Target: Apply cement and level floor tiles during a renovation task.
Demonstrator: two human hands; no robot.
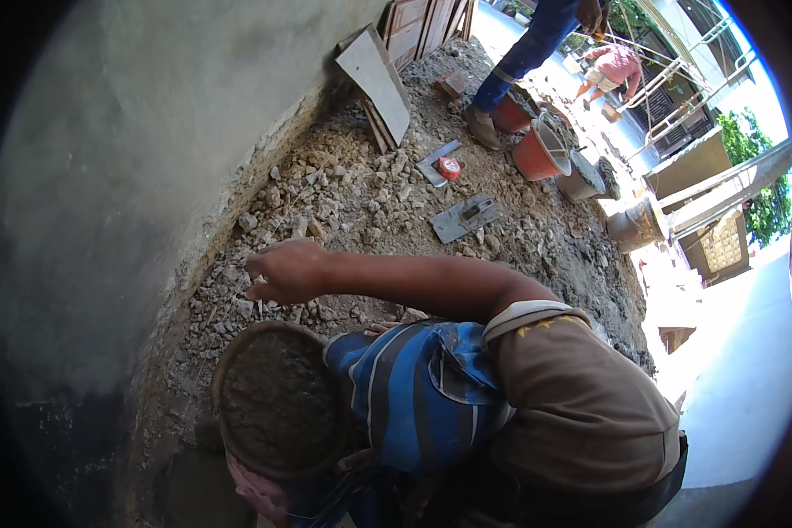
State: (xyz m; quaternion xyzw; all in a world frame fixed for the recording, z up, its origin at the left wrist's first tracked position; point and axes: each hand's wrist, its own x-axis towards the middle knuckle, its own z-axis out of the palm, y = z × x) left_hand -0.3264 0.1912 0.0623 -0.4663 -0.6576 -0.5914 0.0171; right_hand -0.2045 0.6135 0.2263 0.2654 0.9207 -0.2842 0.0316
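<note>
My right hand (286, 268) reaches left over the stone rubble (343, 198) at the foot of the grey plastered wall (123, 176). Its fingers are curled shut, back of the hand up; whether it grips anything I cannot tell. Below it a round pan (238, 352) heaped with wet grey mortar (277, 405) rests against my knee in blue striped cloth (414, 387). My left hand (255, 491) shows only partly at the bottom edge, under the pan's lower rim, fingers on it.
Lying on the rubble are a steel float (463, 217), a second trowel (435, 163) and a red tape measure (449, 167). A tile (377, 81) leans on the wall. Orange buckets (537, 151) and a grey one (581, 179) stand by another person's leg (510, 66). A further person (612, 70) crouches behind.
</note>
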